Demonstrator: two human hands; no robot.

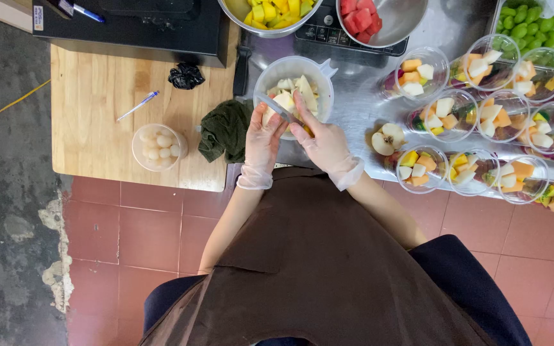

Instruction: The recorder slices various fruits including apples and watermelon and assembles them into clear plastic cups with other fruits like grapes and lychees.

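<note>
A pale fruit piece (pixel 281 101) is held in the left hand (pixel 261 138); a knife (pixel 276 107) is gripped by the right hand (pixel 323 144), over a white tub (pixel 294 67) on the bench (pixel 360 102).

Packages: clear round plastic cups (pixel 447 115) of cut fruit stand grouped on the steel counter to my right. One more clear cup (pixel 157 147), with pale round fruit, sits on the wooden board at left. Small white label (pixel 38 18), rectangular, on the far-left corner of the black box (pixel 136 25). No screens seen.
</note>
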